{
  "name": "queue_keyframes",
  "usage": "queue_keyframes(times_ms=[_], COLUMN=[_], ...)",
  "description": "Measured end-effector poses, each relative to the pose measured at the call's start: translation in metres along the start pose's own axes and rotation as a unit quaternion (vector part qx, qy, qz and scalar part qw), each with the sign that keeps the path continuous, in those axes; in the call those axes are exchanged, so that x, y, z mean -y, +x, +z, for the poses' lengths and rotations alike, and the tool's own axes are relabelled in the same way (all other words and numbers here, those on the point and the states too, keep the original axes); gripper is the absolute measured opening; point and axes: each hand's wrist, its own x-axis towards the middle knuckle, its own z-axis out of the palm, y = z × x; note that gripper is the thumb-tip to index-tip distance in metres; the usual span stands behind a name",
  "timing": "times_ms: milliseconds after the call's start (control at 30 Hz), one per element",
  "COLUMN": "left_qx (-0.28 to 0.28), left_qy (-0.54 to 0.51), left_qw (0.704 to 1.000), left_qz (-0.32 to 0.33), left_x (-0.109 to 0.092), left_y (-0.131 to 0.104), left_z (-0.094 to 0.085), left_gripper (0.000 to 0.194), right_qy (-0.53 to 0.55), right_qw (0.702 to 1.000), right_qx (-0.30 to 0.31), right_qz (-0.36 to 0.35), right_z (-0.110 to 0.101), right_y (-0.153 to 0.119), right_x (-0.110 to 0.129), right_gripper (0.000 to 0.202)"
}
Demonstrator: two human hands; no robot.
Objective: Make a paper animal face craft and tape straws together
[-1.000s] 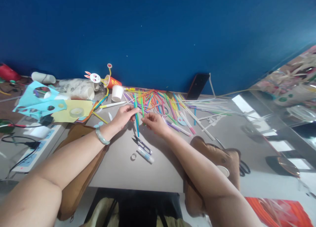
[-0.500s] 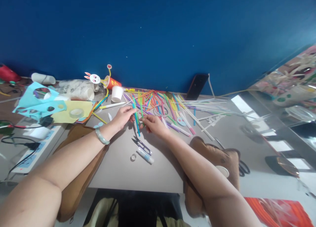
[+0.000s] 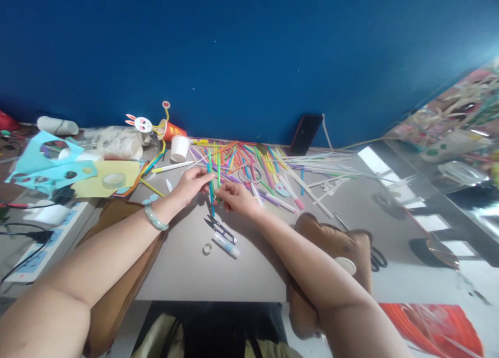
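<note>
My left hand point(image 3: 192, 186), with a pale green bangle point(image 3: 155, 217) at its wrist, pinches an upright blue straw point(image 3: 212, 204) with a green one alongside. Close by on the right, my right hand point(image 3: 237, 197) is closed on a green straw point(image 3: 219, 167). The two hands nearly meet above the table, their fingertips partly hiding the straws. Below them lie dark thread snips point(image 3: 225, 232), a glue stick point(image 3: 226, 246) and a small ring-shaped piece point(image 3: 207, 249). Behind the hands spreads a pile of coloured straws point(image 3: 268, 166).
At back left stand a white paper cup point(image 3: 180, 148) and a rabbit figure point(image 3: 143, 124) on an orange cup point(image 3: 173, 131). Cut blue sheets point(image 3: 42, 158) and a tape roll point(image 3: 114, 180) lie left. A phone point(image 3: 306, 134) leans on the blue wall. Brown cushions flank the table.
The view has shifted slightly, so everything sits a little further left. Both hands still hold the straws; the green straw in the right hand is now closer to the blue one and more upright.
</note>
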Motion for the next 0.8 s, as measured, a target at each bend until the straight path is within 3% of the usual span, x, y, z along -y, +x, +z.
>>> queue_keyframes(times_ms=[267,433,567,633,733,800], left_qx=[0.035,0.058,0.057,0.028,-0.034,-0.055], left_qy=[-0.02,-0.019,-0.008,-0.016,-0.034,-0.043], left_qw=[0.999,0.998,0.998,0.999,0.999,0.998], left_qz=[0.001,-0.029,-0.036,-0.021,0.003,0.004], left_x=[0.011,0.015,0.015,0.014,0.013,0.012], left_y=[0.003,0.003,0.003,0.005,0.009,0.011], left_z=[-0.002,-0.002,-0.002,-0.002,-0.003,-0.003], left_gripper=[0.026,0.025,0.026,0.025,0.022,0.024], right_qy=[-0.061,-0.09,-0.213,-0.34,-0.54,-0.618], right_qw=[0.995,0.992,0.972,0.937,0.834,0.776], right_qx=[-0.033,-0.013,0.0,-0.028,-0.105,-0.128], right_qz=[-0.068,-0.084,-0.096,-0.08,-0.043,-0.021], right_z=[0.003,0.001,-0.005,-0.012,-0.024,-0.03], right_y=[0.003,0.005,0.004,0.004,0.006,0.009], right_x=[-0.007,-0.009,-0.007,-0.002,0.002,0.001], right_gripper=[0.029,0.028,0.035,0.04,0.033,0.03])
